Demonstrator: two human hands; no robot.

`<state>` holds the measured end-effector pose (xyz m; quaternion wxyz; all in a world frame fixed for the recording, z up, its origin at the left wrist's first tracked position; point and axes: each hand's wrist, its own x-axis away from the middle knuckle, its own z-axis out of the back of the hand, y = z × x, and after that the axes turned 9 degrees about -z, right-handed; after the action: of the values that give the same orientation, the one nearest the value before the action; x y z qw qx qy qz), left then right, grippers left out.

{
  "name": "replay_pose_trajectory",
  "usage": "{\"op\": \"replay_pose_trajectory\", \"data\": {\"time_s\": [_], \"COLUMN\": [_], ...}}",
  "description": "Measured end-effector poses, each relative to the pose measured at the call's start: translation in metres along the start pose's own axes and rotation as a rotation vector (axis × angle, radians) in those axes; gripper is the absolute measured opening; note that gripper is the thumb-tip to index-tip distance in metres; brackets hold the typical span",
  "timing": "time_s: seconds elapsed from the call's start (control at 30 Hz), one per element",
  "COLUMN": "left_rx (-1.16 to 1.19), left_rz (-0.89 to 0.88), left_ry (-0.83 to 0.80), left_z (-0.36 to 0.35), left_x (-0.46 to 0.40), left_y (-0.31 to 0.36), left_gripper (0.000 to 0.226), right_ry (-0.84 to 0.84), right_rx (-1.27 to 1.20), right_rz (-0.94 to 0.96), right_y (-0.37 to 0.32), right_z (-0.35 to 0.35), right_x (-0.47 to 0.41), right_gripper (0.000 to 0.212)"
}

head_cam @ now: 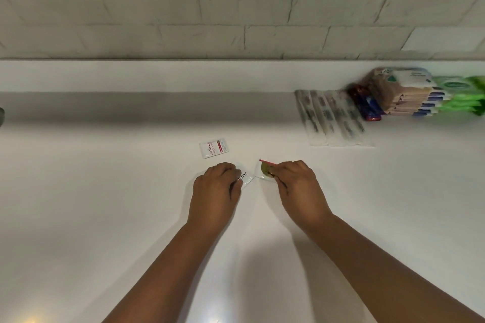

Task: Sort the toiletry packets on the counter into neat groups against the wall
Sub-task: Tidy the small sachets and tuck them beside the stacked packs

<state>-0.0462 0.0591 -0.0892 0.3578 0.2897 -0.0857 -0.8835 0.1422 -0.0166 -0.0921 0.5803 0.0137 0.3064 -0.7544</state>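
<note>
Both forearms reach forward over the white counter. Left hand, knuckles up and fingers curled, presses on a white sachet with dark lettering, lying flat on the counter. Right hand just beside it pinches a small packet with a green-gold round mark and pink top edge; its far edge is lifted slightly. The two packets lie almost touching.

Just beyond the left hand: a white sachet with red print, flat, untouched.

Farther right, near the wall: row of clear wrapped sticks, then red-and-blue packets, a stack of beige tissue packs, green wipe packs. All blurred.
</note>
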Motion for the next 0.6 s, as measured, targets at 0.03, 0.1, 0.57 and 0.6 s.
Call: {"op": "replay_pose_trajectory", "data": {"time_s": [0.03,0.1,0.57,0.6], "left_rx": [0.016,0.044,0.187,0.194], "left_rz": [-0.029,-0.070,-0.128,-0.144], "left_ry": [-0.003,-0.006,-0.112,-0.118], "left_z": [-0.002,-0.004,-0.022,-0.024], "left_x": [0.000,-0.001,-0.014,-0.014], "left_y": [0.002,0.006,0.036,0.040], "left_gripper": [0.020,0.023,0.022,0.021], "right_ry": [-0.012,-0.037,0.025,0.035], "right_rx": [-0.010,-0.025,0.017,0.021], "right_rz": [0.009,0.023,-0.087,-0.097], "right_y": [0.003,0.006,0.036,0.039], "right_z": [0.002,0.006,0.043,0.044], "right_x": [0.002,0.004,0.035,0.037], "right_gripper": [0.031,0.036,0.022,0.022]}}
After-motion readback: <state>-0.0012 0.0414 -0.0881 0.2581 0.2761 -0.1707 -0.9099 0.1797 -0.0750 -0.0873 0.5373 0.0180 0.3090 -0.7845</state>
